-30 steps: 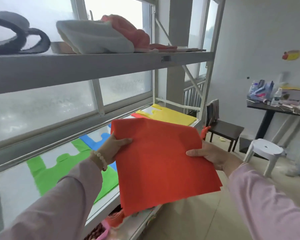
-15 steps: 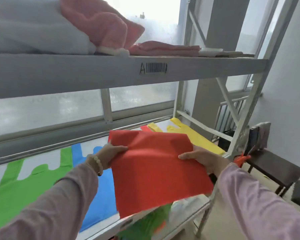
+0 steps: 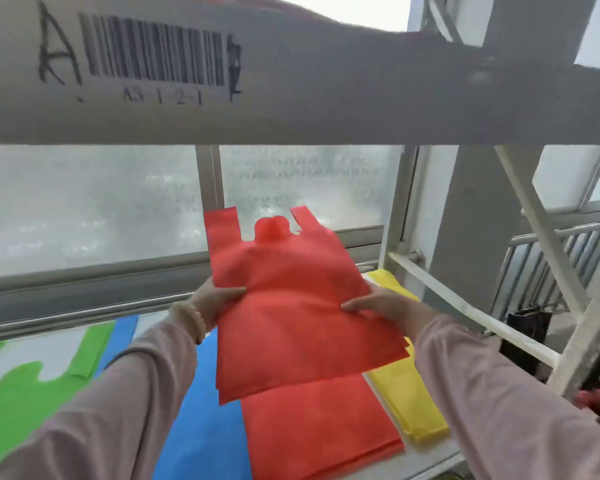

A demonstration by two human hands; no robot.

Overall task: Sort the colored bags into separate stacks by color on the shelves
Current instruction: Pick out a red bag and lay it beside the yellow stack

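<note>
I hold a red bag [image 3: 291, 306] flat in the air with both hands, its handles pointing toward the window. My left hand [image 3: 215, 299] grips its left edge and my right hand [image 3: 378, 306] grips its right edge. Directly beneath it a red stack [image 3: 319, 431] lies on the white shelf [image 3: 433, 452]. A blue stack [image 3: 201, 427] lies to the left of the red one, a green stack [image 3: 25, 403] at the far left, and a yellow stack [image 3: 409, 400] to the right.
The grey front beam [image 3: 326, 109] of the shelf above, with a barcode label, crosses the top of the view close overhead. White diagonal braces and an upright [image 3: 568, 327] stand at the right. A frosted window [image 3: 84, 209] runs behind the shelf.
My view has moved in under the upper shelf. The red bag has swung so its handles point at the window, and it now hovers over the red stack.
</note>
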